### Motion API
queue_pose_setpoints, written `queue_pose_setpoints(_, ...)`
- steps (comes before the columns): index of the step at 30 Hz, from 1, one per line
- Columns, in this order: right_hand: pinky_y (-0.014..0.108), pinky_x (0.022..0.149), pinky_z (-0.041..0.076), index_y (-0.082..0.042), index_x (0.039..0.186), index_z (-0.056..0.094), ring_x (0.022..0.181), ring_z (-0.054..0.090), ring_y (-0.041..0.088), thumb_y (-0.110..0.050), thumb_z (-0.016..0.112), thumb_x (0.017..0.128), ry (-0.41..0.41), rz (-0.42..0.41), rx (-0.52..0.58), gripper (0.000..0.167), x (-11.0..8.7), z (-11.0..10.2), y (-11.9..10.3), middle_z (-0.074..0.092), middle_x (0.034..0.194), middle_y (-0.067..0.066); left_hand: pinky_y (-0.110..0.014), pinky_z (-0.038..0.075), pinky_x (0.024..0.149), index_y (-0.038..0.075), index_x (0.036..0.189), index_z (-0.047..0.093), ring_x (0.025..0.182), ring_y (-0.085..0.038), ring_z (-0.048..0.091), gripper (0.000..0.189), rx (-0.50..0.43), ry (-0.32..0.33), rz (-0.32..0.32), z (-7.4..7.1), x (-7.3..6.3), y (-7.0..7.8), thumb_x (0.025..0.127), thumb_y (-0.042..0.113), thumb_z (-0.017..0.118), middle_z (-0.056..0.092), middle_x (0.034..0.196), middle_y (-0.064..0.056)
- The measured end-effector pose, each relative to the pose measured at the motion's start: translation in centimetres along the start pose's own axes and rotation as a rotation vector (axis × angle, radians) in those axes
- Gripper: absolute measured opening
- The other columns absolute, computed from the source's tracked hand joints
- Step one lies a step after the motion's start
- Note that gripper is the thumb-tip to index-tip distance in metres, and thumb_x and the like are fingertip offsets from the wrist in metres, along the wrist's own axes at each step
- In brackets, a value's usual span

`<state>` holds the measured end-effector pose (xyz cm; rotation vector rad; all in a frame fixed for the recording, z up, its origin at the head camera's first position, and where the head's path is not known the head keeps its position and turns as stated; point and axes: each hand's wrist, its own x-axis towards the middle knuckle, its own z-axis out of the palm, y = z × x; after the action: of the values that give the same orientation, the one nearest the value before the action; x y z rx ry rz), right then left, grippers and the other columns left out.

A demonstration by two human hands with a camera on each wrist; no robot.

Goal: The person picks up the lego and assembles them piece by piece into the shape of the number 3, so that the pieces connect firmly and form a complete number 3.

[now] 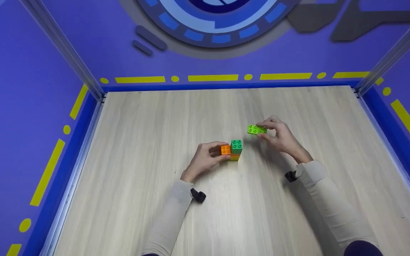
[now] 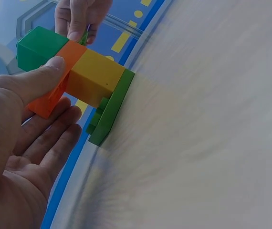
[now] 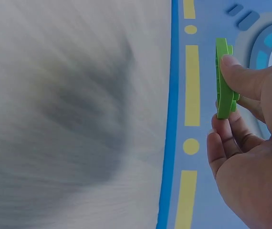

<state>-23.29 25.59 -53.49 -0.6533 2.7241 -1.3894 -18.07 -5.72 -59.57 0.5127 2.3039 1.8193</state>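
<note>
A small stack of toy building bricks stands upright on the table. In the left wrist view its bottom is a flat green brick point(image 2: 108, 112), then come a yellow brick point(image 2: 95, 76), an orange brick point(image 2: 71, 51) jutting out to one side, and a green brick point(image 1: 236, 144) on top. My left hand point(image 1: 204, 158) pinches the jutting end of the orange brick between thumb and fingers. Farther right and back, my right hand point(image 1: 281, 137) holds a flat light green brick point(image 3: 224, 83) by one end, above the tabletop and apart from the stack.
The wooden tabletop point(image 1: 137, 170) ends at a blue back wall point(image 1: 94, 42) with yellow markings. Side walls with metal corner posts point(image 1: 61, 46) enclose it left and right. Each wrist carries a small black camera point(image 1: 198, 195).
</note>
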Motion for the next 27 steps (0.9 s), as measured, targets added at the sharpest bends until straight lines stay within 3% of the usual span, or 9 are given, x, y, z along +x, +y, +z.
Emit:
queue_pose_setpoints(6,0.061,0.107,0.047,-0.003,0.131,0.075,0.115,0.062,0.030,-0.010,0.079,0.097,-0.002,0.004,-0.004,0.035,0.2,0.2,-1.0,0.064,0.118,0.013,-0.028,0.060,0.099,0.013,0.135,0.074,0.117,-0.019,0.074,0.045,-0.007,-0.007,0.013,0.0,0.0,0.0,0.092,0.019,0.086,0.076,0.129,-0.008)
queue_pose_setpoints(13,0.051,0.105,0.050,-0.005,0.131,0.075,0.115,0.063,0.026,-0.010,0.079,0.098,-0.009,-0.010,-0.024,0.034,0.3,0.3,-2.2,0.065,0.116,0.010,-0.027,0.060,0.099,0.015,0.134,0.075,0.118,-0.018,0.074,0.044,0.014,-0.006,0.021,0.0,0.0,-0.1,0.092,0.021,0.086,0.076,0.130,-0.006)
queue_pose_setpoints(21,0.056,0.110,0.048,-0.007,0.132,0.076,0.116,0.062,0.029,-0.013,0.079,0.098,-0.031,-0.025,-0.004,0.035,0.3,0.6,-3.3,0.065,0.114,0.010,-0.028,0.060,0.099,0.015,0.134,0.075,0.118,-0.018,0.074,0.046,0.007,-0.001,0.018,0.0,0.0,-0.1,0.091,0.020,0.087,0.076,0.130,-0.006)
queue_pose_setpoints(27,0.047,0.107,0.049,-0.007,0.130,0.077,0.113,0.063,0.024,-0.011,0.079,0.097,-0.031,-0.074,0.001,0.033,0.4,0.8,-4.1,0.065,0.110,0.008,-0.028,0.059,0.101,0.014,0.137,0.073,0.121,-0.019,0.073,0.050,0.001,-0.009,0.016,0.0,0.0,0.0,0.090,0.020,0.088,0.074,0.135,-0.007)
